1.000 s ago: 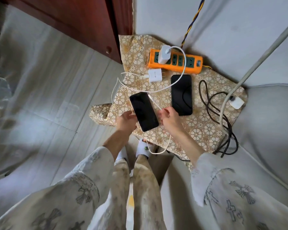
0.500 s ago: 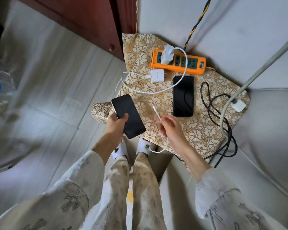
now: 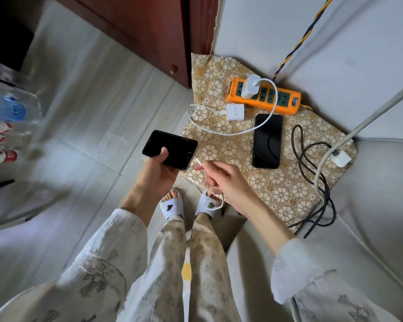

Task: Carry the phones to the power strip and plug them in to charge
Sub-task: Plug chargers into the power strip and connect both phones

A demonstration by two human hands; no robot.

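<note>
A phone (image 3: 267, 141) lies on the cloth (image 3: 237, 159), with the power strip (image 3: 264, 96) behind it.

Two black phones and an orange power strip

One phone (image 3: 170, 149) is held up on the left, screen dark. The other phone (image 3: 267, 141) lies flat on the flowery cloth, just near the orange power strip (image 3: 265, 97), which has one white charger (image 3: 250, 86) plugged in.

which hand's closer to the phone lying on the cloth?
Right. The right hand sits at the cloth's edge, just left of that phone; the left hand is farther left, holding the other phone.
</note>
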